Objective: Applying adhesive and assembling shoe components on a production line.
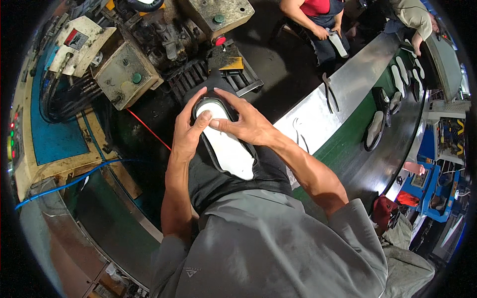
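Note:
A black shoe upper with a white sole-shaped board [229, 146] facing up lies on my lap, its narrower heel end toward my body. My left hand [188, 128] wraps the far end from the left, fingers round the dark rim and thumb pressed on the white board. From the right, my right hand [248, 123] grips the same end, its thumb next to the left one. What lies beneath the upper is hidden by the board and my hands.
A metal ledge [343, 82] at the right carries pincers [329, 93] and a second hand tool [299, 134]. Beyond it, a green conveyor belt [343, 149] bears several shoes [375, 130]. Ahead stand machine control boxes [125, 74]. Two co-workers' arms [304, 20] show at the upper right.

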Action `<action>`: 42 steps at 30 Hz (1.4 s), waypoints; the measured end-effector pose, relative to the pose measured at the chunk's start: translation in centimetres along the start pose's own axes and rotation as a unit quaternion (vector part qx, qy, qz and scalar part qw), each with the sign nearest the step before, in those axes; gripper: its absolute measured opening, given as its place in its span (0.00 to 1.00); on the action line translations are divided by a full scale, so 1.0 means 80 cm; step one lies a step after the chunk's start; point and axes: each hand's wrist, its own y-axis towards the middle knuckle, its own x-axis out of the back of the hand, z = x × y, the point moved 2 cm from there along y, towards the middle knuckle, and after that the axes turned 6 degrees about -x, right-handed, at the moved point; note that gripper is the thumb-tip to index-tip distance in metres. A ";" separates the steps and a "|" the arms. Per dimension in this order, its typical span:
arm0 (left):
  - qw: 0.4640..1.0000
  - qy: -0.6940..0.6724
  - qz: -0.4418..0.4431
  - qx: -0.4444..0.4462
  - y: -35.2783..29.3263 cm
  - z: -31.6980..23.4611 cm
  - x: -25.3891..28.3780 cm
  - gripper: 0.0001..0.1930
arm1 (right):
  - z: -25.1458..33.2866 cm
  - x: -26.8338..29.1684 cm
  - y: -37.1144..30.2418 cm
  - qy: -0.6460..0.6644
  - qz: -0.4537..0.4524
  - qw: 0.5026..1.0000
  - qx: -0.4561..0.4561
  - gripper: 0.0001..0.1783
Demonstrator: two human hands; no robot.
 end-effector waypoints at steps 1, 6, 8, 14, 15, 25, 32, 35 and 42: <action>1.000 0.027 0.007 -0.002 0.000 -0.002 -0.001 0.38 | -0.005 -0.001 0.000 0.000 -0.001 1.000 -0.001 0.55; 0.995 0.093 0.004 -0.043 -0.004 0.007 -0.004 0.34 | -0.011 -0.011 -0.010 -0.009 -0.076 0.994 0.078 0.47; 0.984 0.150 -0.018 -0.099 -0.002 0.009 -0.006 0.30 | -0.017 -0.016 -0.010 -0.020 -0.100 0.991 0.090 0.46; 0.986 0.134 -0.025 -0.098 0.007 0.025 -0.002 0.26 | -0.025 -0.023 -0.007 -0.057 -0.140 0.979 0.135 0.47; 0.986 0.135 -0.025 -0.096 0.008 0.026 0.005 0.26 | -0.027 -0.023 -0.008 -0.068 -0.122 0.980 0.139 0.48; 0.987 -0.145 0.055 -0.033 0.010 0.038 0.003 0.27 | -0.060 0.019 0.011 0.145 0.074 0.982 0.099 0.59; 1.000 -0.018 0.016 -0.011 0.037 0.044 -0.032 0.25 | -0.072 0.009 0.026 0.045 -0.013 0.997 0.055 0.52; 0.995 -0.004 -0.001 0.099 0.037 0.056 -0.041 0.26 | -0.088 0.021 0.026 0.172 0.013 0.985 0.018 0.47; 0.985 -0.138 -0.051 0.094 0.014 0.106 -0.051 0.28 | -0.116 0.025 0.032 0.292 0.033 0.955 -0.034 0.46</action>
